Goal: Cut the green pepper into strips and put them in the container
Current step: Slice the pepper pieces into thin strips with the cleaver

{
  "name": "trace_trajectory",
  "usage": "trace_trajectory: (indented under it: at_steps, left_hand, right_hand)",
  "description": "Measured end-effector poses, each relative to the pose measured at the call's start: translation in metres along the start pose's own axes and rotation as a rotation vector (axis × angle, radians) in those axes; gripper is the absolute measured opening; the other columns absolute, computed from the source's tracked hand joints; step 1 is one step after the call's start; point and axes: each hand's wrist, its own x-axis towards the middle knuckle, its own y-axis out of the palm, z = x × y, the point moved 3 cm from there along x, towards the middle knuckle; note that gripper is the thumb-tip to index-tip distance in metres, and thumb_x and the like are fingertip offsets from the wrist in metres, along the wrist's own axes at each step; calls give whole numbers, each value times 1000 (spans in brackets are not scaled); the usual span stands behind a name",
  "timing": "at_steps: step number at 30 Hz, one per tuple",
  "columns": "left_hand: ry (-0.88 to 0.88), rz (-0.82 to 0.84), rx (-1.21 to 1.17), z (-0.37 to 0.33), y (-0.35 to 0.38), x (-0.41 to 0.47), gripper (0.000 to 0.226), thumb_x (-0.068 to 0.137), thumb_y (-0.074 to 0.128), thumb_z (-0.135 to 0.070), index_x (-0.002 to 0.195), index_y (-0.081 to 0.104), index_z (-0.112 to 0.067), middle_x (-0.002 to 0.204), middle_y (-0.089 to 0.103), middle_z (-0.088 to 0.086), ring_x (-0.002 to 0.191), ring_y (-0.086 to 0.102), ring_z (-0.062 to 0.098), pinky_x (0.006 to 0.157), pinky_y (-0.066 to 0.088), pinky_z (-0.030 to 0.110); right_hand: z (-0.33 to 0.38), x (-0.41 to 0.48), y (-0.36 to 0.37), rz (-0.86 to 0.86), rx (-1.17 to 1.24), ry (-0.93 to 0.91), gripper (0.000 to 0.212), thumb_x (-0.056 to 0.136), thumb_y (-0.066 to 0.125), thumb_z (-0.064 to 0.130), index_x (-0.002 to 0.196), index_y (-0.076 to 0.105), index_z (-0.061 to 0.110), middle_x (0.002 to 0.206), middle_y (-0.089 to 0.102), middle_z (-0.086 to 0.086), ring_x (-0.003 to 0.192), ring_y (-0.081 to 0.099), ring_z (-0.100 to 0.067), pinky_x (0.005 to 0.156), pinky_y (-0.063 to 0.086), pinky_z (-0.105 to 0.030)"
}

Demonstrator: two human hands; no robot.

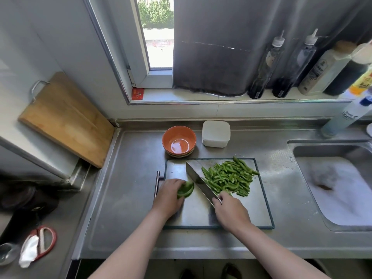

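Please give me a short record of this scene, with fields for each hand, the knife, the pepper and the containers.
left grip: holds the uncut pepper piece on the cutting board
right grip: holds the knife, blade beside the piece
strips: piled on the board, right of the blade
orange bowl: behind the board, no strips inside
white container: beside the bowl

I have one view only: a wide-angle head camera, looking forward and steeply down onto the table [130, 178], close above the cutting board [259, 206], with the window [159, 37] at the top edge.
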Motion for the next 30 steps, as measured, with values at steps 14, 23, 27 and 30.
trace_trajectory:
  at_steps: [14,23,27,30]
  left_hand:
    - [-213,-27,-125,-13,12,-43,42,92,62,-26,133,54,-26,123,54,-10,119,45,8,103,38,24]
    - [-204,-106,-57,-17,11,-47,39,92,52,1,121,61,-23,119,61,-7,108,59,14,81,48,24]
    - [161,-41,174,-18,17,-47,39,77,72,3,107,70,-22,129,58,4,118,58,23,75,60,37]
    - [218,-78,221,-27,22,-43,34,73,84,-13,102,73,-26,123,61,2,115,57,21,64,56,32]
  right_hand:
    - [-8,6,-6,48,-26,-83,22,104,42,39,92,51,23,85,61,6,81,56,-21,65,40,-34]
    - [-6,7,-11,77,-36,-109,17,104,43,38,99,54,26,90,58,6,84,52,-21,69,38,-32]
    - [-4,5,-13,81,-37,-124,17,104,44,36,92,53,29,86,57,7,82,51,-22,66,37,-33]
    - [1,3,-14,65,-25,-143,25,103,43,36,80,48,27,78,56,8,80,52,-23,62,37,-35]
